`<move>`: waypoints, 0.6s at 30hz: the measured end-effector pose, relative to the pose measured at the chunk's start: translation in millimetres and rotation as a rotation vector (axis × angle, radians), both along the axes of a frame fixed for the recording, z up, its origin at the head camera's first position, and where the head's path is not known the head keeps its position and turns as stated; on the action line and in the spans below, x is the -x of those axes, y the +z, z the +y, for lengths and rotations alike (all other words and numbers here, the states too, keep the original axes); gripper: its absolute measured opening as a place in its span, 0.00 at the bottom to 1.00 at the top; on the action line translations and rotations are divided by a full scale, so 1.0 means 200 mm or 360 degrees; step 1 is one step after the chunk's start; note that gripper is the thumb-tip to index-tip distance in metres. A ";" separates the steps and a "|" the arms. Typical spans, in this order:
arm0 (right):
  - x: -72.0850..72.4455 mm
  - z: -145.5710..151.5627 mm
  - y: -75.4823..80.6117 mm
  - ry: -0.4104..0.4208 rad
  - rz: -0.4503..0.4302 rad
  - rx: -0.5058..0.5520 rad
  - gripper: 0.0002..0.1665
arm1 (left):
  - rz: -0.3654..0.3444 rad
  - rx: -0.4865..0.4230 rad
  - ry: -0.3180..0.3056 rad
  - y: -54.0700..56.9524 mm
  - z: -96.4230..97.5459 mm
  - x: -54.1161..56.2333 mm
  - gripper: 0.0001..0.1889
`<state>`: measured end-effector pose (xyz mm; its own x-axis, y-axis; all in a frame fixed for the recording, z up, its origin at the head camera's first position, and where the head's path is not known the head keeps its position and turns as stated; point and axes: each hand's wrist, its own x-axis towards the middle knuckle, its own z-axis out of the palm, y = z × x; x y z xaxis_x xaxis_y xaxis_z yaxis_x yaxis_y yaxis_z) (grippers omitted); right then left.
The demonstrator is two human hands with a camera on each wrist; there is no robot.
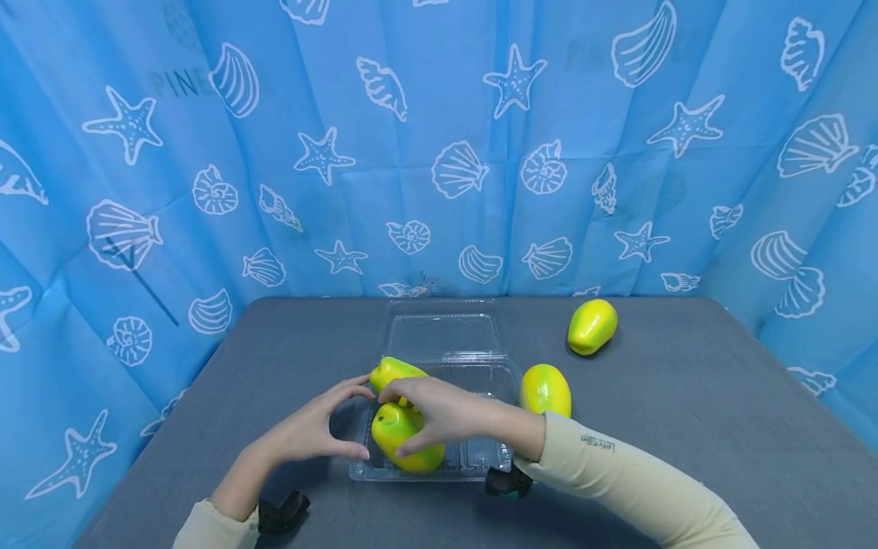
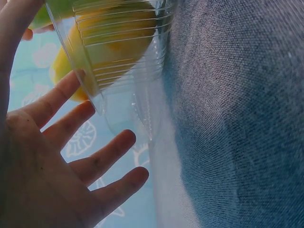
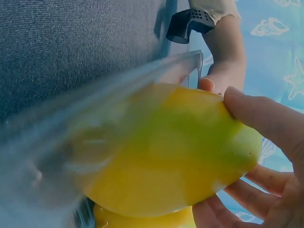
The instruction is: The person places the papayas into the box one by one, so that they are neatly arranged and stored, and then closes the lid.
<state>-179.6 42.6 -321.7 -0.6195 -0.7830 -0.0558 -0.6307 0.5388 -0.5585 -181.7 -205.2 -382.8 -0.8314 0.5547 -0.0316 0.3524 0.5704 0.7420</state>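
A glossy yellow-green mango lies in the front left of a clear plastic clamshell box. My right hand grips it from above, thumb on the near side; in the right wrist view the thumb and fingers hold the tapered green end of the mango. Behind it in the box lies a second mango, partly hidden by the right hand. My left hand is at the box's left side, thumb and fingers spread apart. In the left wrist view a fingertip of the left hand is right at the box's rim.
One mango lies just right of the box, close to the right forearm. Another mango is farther back on the right of the grey table. The box's lid lies folded back toward the blue shell-patterned curtain.
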 end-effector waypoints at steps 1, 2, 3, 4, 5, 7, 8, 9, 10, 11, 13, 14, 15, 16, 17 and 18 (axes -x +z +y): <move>0.00 0.00 0.00 0.0002 -0.0002 -0.0002 0.36 | 0.0004 -0.0005 -0.0010 0.00 0.00 0.00 0.31; 0.00 -0.01 0.00 0.0005 0.0000 -0.0002 0.36 | 0.0006 -0.0011 -0.0021 0.00 0.00 0.00 0.31; 0.00 -0.01 -0.01 0.0007 0.0000 -0.0001 0.36 | 0.0007 -0.0015 -0.0029 0.00 0.00 0.00 0.32; -0.01 -0.01 -0.01 0.0010 0.0004 0.0000 0.36 | 0.0008 -0.0020 -0.0038 0.00 -0.01 0.00 0.32; -0.01 -0.02 -0.01 0.0014 0.0004 0.0003 0.36 | 0.0010 -0.0021 -0.0044 0.00 -0.01 0.00 0.32; -0.01 -0.02 -0.01 0.0013 0.0006 0.0007 0.35 | 0.0011 -0.0024 -0.0052 0.00 -0.01 0.00 0.32; -0.01 -0.02 -0.01 0.0013 0.0005 0.0010 0.35 | 0.0009 -0.0028 -0.0055 0.00 -0.01 0.00 0.32; -0.01 -0.02 -0.01 0.0014 0.0002 0.0013 0.35 | 0.0006 -0.0031 -0.0057 0.00 -0.01 0.00 0.32; -0.02 -0.03 -0.01 0.0016 0.0001 0.0016 0.35 | 0.0003 -0.0033 -0.0060 0.00 -0.01 0.00 0.32; -0.02 -0.03 -0.02 0.0017 -0.0001 0.0018 0.34 | 0.0001 -0.0034 -0.0060 0.00 -0.01 0.00 0.32; -0.01 -0.03 -0.02 0.0017 -0.0003 0.0015 0.34 | -0.0006 -0.0041 -0.0064 0.00 -0.01 0.00 0.32; -0.01 -0.03 -0.02 0.0018 -0.0003 0.0012 0.34 | -0.0007 -0.0042 -0.0064 0.00 -0.01 0.00 0.32; -0.01 -0.03 -0.02 0.0021 -0.0001 0.0010 0.34 | -0.0007 -0.0043 -0.0065 0.00 -0.01 0.00 0.32; -0.01 -0.04 -0.02 0.0022 0.0001 0.0006 0.34 | -0.0007 -0.0044 -0.0066 0.00 -0.01 0.00 0.31; -0.01 -0.04 -0.02 0.0023 0.0004 0.0002 0.34 | -0.0005 -0.0046 -0.0067 0.00 -0.01 0.00 0.31; -0.01 -0.04 -0.02 0.0025 0.0006 0.0000 0.33 | -0.0004 -0.0048 -0.0070 0.00 -0.01 0.00 0.31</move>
